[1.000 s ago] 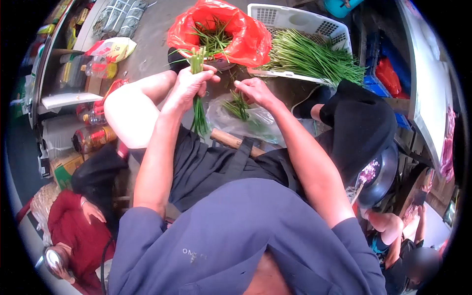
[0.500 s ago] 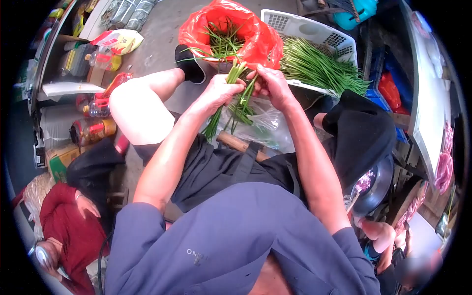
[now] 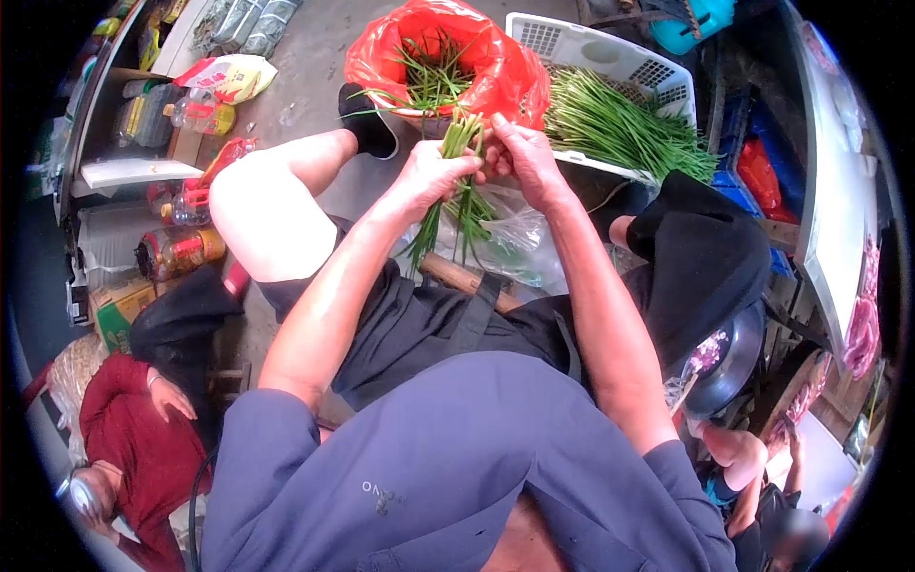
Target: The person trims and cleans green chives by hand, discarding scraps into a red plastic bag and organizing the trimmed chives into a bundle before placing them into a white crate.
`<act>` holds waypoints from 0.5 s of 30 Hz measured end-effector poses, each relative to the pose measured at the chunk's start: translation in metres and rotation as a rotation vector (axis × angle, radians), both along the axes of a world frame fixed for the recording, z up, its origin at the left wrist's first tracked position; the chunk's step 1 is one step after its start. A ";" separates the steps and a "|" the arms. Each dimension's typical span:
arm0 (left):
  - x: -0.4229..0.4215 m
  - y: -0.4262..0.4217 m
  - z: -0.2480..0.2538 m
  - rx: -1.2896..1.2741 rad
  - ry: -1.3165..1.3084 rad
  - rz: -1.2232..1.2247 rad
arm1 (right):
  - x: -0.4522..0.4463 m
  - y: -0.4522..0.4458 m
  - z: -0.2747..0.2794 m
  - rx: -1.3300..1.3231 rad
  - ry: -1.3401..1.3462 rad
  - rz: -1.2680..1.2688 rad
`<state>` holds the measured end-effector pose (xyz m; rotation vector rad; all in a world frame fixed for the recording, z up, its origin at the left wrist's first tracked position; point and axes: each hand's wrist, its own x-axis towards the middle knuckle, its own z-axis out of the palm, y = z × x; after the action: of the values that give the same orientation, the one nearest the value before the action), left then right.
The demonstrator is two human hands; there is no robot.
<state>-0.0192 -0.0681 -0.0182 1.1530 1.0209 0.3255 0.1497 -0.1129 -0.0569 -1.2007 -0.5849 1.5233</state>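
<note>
My left hand [image 3: 437,176] is closed around a bunch of green stalks [image 3: 461,136], pale ends up and green leaves hanging below. Beside it, my right hand [image 3: 522,160] pinches at a thin stalk next to the bunch; its fingertips nearly meet my left fingers. Just beyond my hands stands a red plastic bag [image 3: 515,71] with loose green leaves [image 3: 434,76] in it. A white basket [image 3: 548,27] to its right holds many long green stalks [image 3: 629,124]. Below my hands, more greens lie on a clear plastic bag [image 3: 519,238].
A wooden stick [image 3: 457,275] lies by my lap. Bottles [image 3: 181,257] and a shelf [image 3: 138,172] are at the left. A person in red [image 3: 143,429] sits lower left; another person [image 3: 762,505] is lower right, near a dark pan [image 3: 729,367].
My hands have come together from apart, with the bunch moved right beside my right hand. The view has shifted slightly. Over the last half second, my right fingers moved a little at the bunch.
</note>
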 end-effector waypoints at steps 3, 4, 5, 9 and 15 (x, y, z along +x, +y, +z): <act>-0.002 0.005 -0.006 -0.036 -0.005 0.005 | 0.002 0.001 0.005 -0.005 -0.067 0.001; -0.003 0.005 -0.007 -0.028 0.002 0.001 | 0.001 0.000 0.009 0.001 -0.100 0.000; -0.003 0.006 -0.009 -0.029 0.003 0.001 | 0.000 -0.001 0.009 -0.001 -0.099 0.000; -0.004 0.005 -0.011 -0.015 -0.005 0.004 | -0.002 -0.003 0.006 0.064 -0.145 0.102; -0.003 0.004 -0.012 0.016 0.040 0.030 | 0.000 -0.001 -0.002 0.108 -0.377 0.165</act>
<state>-0.0226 -0.0641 -0.0302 1.1634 1.0725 0.3358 0.1501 -0.1137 -0.0593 -1.3931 -1.0244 1.3862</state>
